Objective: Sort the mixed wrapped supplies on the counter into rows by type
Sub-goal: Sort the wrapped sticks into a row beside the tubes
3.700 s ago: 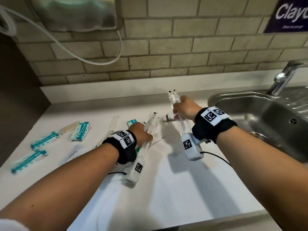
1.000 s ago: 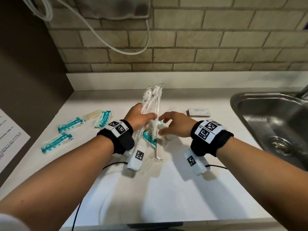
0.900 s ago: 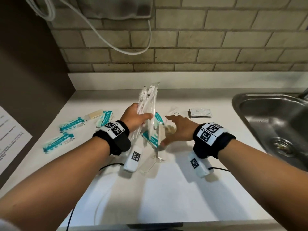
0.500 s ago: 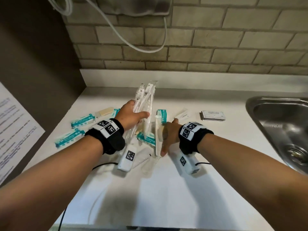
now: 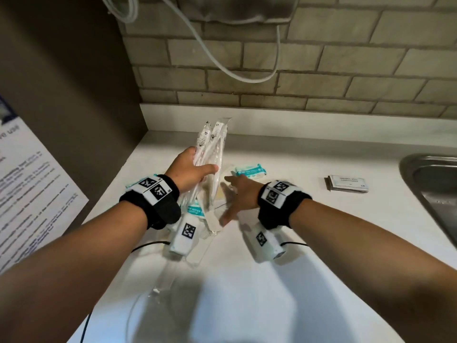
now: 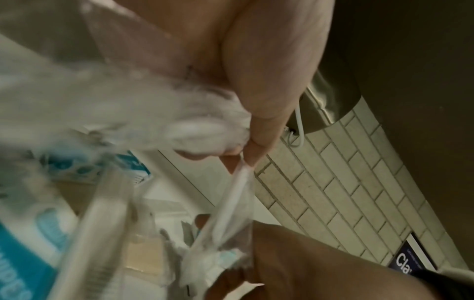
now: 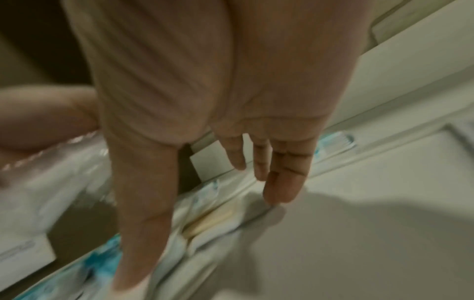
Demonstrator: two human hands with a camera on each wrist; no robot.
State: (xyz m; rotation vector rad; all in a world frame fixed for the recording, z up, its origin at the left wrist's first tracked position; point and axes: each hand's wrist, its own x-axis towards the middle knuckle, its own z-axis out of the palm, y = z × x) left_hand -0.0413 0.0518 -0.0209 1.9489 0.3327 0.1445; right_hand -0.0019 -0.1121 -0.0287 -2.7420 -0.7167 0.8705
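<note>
From the head view, our left hand [image 5: 191, 170] grips a bundle of clear-wrapped white toothbrushes [image 5: 211, 151], fingers and thumb curled round it, the bundle held tilted above the white counter [image 5: 284, 243] with its upper ends toward the back edge. Our right hand [image 5: 238, 196] lies flat and spread, fingers straight, over a small heap of clear and teal packets [image 5: 197, 211] near the counter's left side. A teal-and-white flat packet [image 5: 251, 170] lies just beyond that hand, and a pale rectangular sachet [image 5: 348, 183] sits well apart toward the steel sink [image 5: 432, 184] at the right edge. A white printed sheet [image 5: 27, 189] hangs on the dark wall at the left.

From the left wrist view, our fingers [image 6: 266, 113] are closed on crumpled clear wrappers [image 6: 179, 121]; teal packets [image 6: 84, 168] show blurred beneath.

From the right wrist view, our open palm [image 7: 218, 81] faces down, straight fingertips [image 7: 282, 182] just above the counter; whether they touch it we cannot tell. A cream-coloured wrapped piece [image 7: 212, 221] lies among teal wrappers under the thumb.
</note>
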